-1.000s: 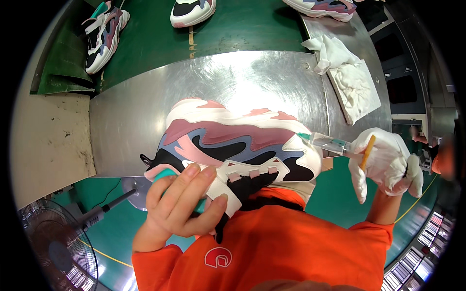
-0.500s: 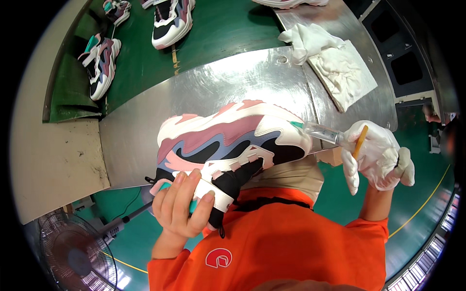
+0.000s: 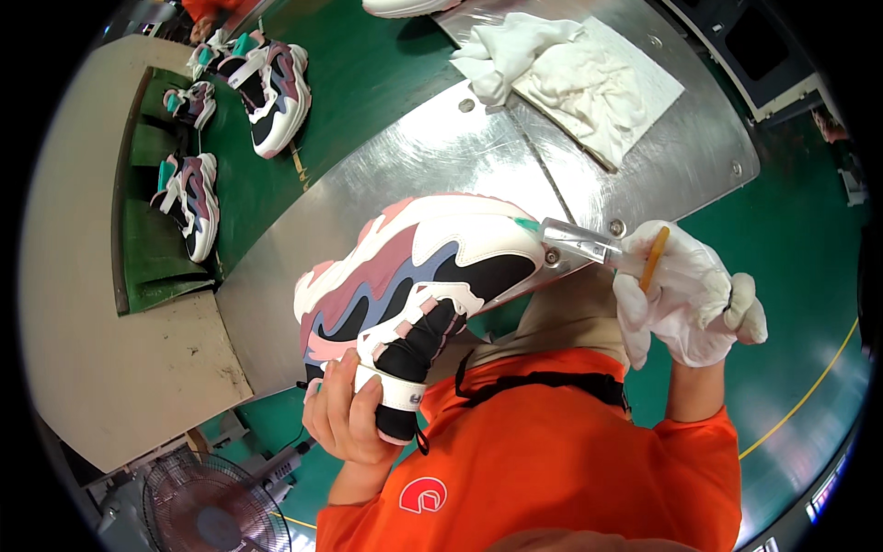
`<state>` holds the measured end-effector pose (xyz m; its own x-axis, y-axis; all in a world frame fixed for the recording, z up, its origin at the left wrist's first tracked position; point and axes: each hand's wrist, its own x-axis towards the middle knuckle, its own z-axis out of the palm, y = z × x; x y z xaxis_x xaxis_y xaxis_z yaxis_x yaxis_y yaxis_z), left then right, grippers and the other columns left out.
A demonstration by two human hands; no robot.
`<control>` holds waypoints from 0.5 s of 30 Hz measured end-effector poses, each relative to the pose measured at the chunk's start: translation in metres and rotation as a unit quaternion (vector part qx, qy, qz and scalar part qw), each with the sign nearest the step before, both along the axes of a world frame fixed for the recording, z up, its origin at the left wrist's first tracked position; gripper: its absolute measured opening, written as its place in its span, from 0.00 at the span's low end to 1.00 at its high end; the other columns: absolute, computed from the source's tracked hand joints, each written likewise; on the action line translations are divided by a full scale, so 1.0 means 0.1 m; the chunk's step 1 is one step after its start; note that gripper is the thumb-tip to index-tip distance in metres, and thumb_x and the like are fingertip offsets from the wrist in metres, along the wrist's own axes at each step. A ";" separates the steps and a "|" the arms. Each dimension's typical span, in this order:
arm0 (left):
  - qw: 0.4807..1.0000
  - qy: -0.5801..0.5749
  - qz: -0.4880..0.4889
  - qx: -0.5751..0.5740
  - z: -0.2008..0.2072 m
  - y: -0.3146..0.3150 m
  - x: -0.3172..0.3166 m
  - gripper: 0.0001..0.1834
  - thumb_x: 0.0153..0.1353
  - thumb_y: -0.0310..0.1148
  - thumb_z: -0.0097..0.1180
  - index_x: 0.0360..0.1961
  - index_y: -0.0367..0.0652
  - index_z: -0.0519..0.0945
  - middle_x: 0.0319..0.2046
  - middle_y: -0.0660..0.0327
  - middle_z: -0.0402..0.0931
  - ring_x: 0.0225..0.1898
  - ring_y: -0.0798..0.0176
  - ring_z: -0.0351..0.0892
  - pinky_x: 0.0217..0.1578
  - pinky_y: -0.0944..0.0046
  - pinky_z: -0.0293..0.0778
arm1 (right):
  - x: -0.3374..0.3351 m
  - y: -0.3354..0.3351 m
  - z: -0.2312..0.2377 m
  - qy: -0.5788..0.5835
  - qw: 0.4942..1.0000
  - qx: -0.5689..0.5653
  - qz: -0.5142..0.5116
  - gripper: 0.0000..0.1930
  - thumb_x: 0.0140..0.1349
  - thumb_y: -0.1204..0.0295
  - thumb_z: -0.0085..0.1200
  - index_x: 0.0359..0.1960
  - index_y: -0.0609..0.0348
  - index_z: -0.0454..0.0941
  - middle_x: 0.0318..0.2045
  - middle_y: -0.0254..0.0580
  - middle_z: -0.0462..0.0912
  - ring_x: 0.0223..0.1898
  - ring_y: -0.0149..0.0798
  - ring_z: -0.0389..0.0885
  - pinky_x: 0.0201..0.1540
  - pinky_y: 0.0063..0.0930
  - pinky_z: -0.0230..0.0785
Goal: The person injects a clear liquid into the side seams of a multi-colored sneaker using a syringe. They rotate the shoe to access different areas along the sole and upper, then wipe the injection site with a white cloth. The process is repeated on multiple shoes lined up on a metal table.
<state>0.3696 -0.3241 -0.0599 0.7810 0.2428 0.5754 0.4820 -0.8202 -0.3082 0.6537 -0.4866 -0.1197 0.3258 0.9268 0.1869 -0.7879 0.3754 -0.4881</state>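
Observation:
A white, mauve, blue and black sneaker [image 3: 391, 308] lies on its side above the bench edge, toe to the right. The bare fingers of my left hand [image 3: 351, 414] wrap around its collar, by the white strap. My right hand [image 3: 685, 294], in a white glove, is closed on a clear, flat-ended plastic tool [image 3: 578, 241]. The tool's tip is at the sneaker's toe, beside a small teal patch [image 3: 527, 224]; whether they touch I cannot tell. A thin yellow-orange stick-like piece [image 3: 655, 259] crosses the gloved fingers.
Beneath the sneaker is a metal bench top [image 3: 368, 175]. Crumpled white cloths [image 3: 589, 92] lie on a pale board at the back right. More sneakers [image 3: 276, 97] stand on the green conveyor surface [image 3: 368, 74] at the back left. At lower left is a fan [image 3: 216, 515].
The view has turned, so the bench appears tilted. The sneaker's toe and the clear tool sit a little further left in the picture; both hands keep their hold.

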 end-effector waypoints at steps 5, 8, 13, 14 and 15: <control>1.000 -0.001 -0.008 0.009 0.01 0.01 -0.01 0.15 0.61 0.41 0.59 0.43 0.49 0.71 0.43 0.56 0.82 0.43 0.57 0.80 0.48 0.59 0.70 | -0.21 -0.08 -0.01 0.075 0.995 -0.021 -0.055 0.62 0.24 0.44 0.73 0.55 0.83 0.58 0.43 0.65 0.75 0.24 0.49 0.74 0.12 0.35 0.73; 1.000 -0.011 -0.009 0.015 0.01 0.01 0.01 0.15 0.60 0.40 0.61 0.43 0.49 0.71 0.42 0.56 0.83 0.42 0.57 0.80 0.47 0.60 0.70 | -0.27 -0.11 0.02 0.083 0.994 -0.031 -0.067 0.61 0.24 0.45 0.72 0.55 0.84 0.58 0.41 0.65 0.75 0.24 0.49 0.74 0.13 0.35 0.74; 1.000 -0.023 -0.009 0.010 0.00 -0.01 0.03 0.16 0.58 0.38 0.63 0.43 0.49 0.72 0.41 0.57 0.83 0.42 0.57 0.79 0.46 0.61 0.69 | -0.46 -0.12 0.03 0.117 0.985 0.021 -0.126 0.56 0.27 0.46 0.63 0.52 0.88 0.65 0.43 0.63 0.72 0.28 0.51 0.74 0.17 0.33 0.75; 1.000 -0.027 -0.010 0.008 0.00 -0.01 0.03 0.16 0.58 0.38 0.64 0.42 0.49 0.72 0.41 0.58 0.83 0.42 0.57 0.78 0.46 0.61 0.69 | -0.47 -0.13 0.05 0.115 0.984 0.012 -0.132 0.56 0.27 0.46 0.63 0.52 0.88 0.65 0.43 0.63 0.72 0.29 0.51 0.74 0.17 0.34 0.75; 0.999 -0.030 -0.010 0.006 0.00 -0.01 0.03 0.16 0.58 0.38 0.64 0.42 0.49 0.72 0.41 0.58 0.83 0.42 0.57 0.78 0.46 0.61 0.69 | -0.49 -0.13 0.08 0.114 0.984 0.003 -0.138 0.56 0.27 0.46 0.63 0.52 0.88 0.65 0.43 0.63 0.72 0.29 0.51 0.74 0.17 0.34 0.75</control>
